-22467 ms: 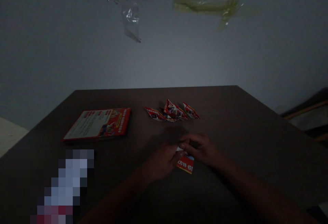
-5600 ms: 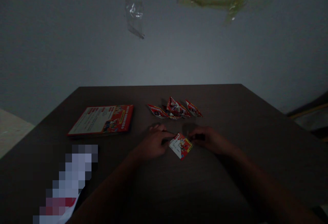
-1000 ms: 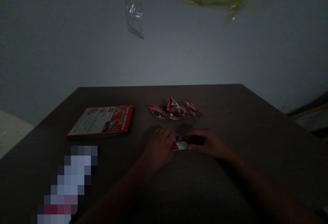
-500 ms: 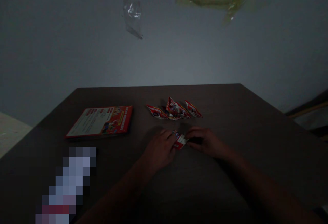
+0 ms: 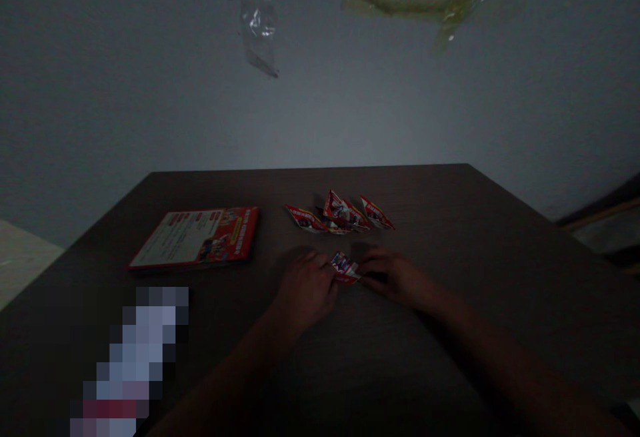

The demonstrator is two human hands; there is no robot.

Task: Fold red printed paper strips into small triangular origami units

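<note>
Between my two hands, low over the dark table, is a small folded piece of red, white and blue printed paper [image 5: 345, 268]. My left hand [image 5: 309, 288] closes on its left edge, the fingertips partly hidden. At the right corner, the thumb and fingers of my right hand [image 5: 399, 277] pinch the same paper. Just beyond the hands stand several folded red printed papers [image 5: 341, 213] with pointed corners, bunched together and partly overlapping.
Left of the hands lies a flat red and white printed booklet or pad [image 5: 195, 237]. Nearer on the left is a blurred-out, pixelated oblong object [image 5: 135, 357]. The table [image 5: 425, 190] meets a pale wall [image 5: 350, 103] bearing peeling tape [image 5: 400, 0].
The held paper has shifted slightly left and turned, showing more of its blue picture. My left hand has drawn a little left; the standing papers have not moved.
</note>
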